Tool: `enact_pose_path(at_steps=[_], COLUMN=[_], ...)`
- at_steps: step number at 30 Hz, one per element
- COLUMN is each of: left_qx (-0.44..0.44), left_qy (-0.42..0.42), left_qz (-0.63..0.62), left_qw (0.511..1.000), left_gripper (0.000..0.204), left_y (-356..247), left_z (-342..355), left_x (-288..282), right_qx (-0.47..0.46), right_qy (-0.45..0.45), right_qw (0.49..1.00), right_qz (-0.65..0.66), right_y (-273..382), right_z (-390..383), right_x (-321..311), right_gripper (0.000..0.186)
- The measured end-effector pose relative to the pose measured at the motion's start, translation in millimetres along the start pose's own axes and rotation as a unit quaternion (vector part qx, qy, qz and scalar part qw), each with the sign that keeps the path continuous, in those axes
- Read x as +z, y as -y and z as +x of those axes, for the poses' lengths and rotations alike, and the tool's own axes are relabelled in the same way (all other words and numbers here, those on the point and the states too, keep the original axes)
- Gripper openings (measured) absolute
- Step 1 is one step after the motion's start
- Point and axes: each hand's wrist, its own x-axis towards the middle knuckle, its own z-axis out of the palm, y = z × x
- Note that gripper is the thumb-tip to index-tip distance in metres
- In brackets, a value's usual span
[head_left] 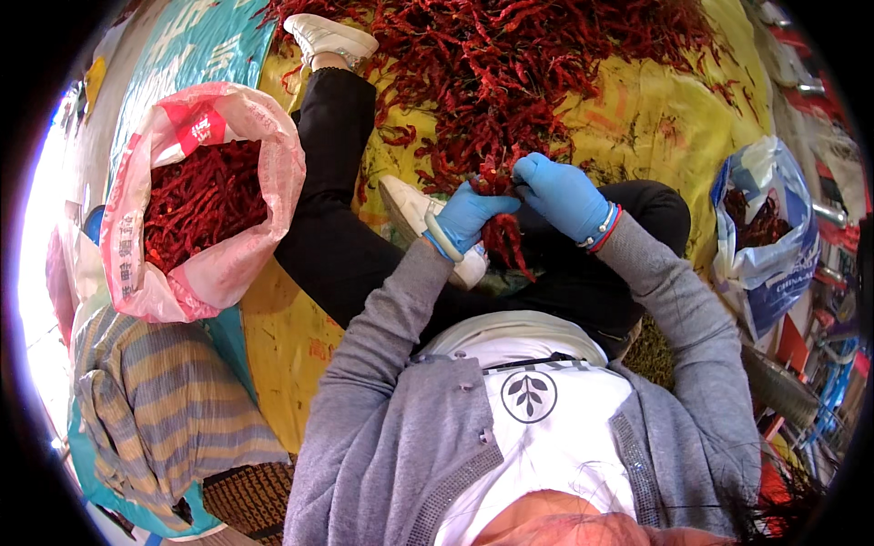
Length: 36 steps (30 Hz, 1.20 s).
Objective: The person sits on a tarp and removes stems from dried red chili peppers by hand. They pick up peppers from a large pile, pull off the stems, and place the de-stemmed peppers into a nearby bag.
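Both hands wear blue gloves and meet over my lap. My left hand (469, 218) is closed round a bunch of dried red chilies (506, 244), whose tips hang below the fist while others stick out above. Against the top of that bunch, my right hand (560, 196) is closed with its fingertips pressed together; what it pinches is too small and hidden to make out. Just beyond the hands spreads a large heap of dried red chilies (492, 77) on a yellow sheet (651, 123).
A pink and white sack (284, 173) of chilies stands open on the left, beside a striped cloth (173, 391). On the right is a blue and white bag (790, 196) with some darker chilies inside. My leg (332, 155) stretches out between the left sack and the heap.
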Motion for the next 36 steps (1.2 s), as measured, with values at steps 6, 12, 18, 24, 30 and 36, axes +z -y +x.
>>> enact_pose_path(at_steps=[6, 12, 18, 24, 30, 36], left_qx=[-0.008, -0.076, -0.067, -0.074, -0.031, -0.037], left_qy=[-0.030, -0.034, -0.076, -0.066, 0.035, 0.018], left_qz=[-0.032, -0.213, -0.192, -0.134, -0.157, -0.079], left_qw=[0.999, 0.974, 0.976, 0.986, 0.986, 0.996], left_gripper=[0.028, 0.019, 0.017, 0.017, 0.019, 0.033], left_y=[5.1, 4.5, -7.4, 0.4, -7.5, -6.3], left_z=[-4.1, 0.2, -7.8, -6.3, -17.5, -17.4], left_x=[1.1, -15.9, 13.1, -3.9, 1.6, -4.2], right_qx=[0.060, 0.230, -0.043, -0.155, -0.042, 0.207], right_qy=[-0.065, -0.025, -0.143, 0.026, -0.009, -0.012], right_qw=[0.987, 0.844, 0.971, 0.987, 0.934, 0.758], right_qz=[0.137, 0.484, 0.188, 0.031, 0.355, 0.619], right_y=[-7.8, 11.5, 18.3, 13.0, 14.5, 19.4], right_z=[-3.9, -21.3, -23.0, -13.5, -12.6, -16.3], right_x=[-1.0, -19.5, -4.5, -6.9, -13.7, -11.3], right_gripper=[0.016, 0.003, 0.020, 0.022, 0.017, 0.015])
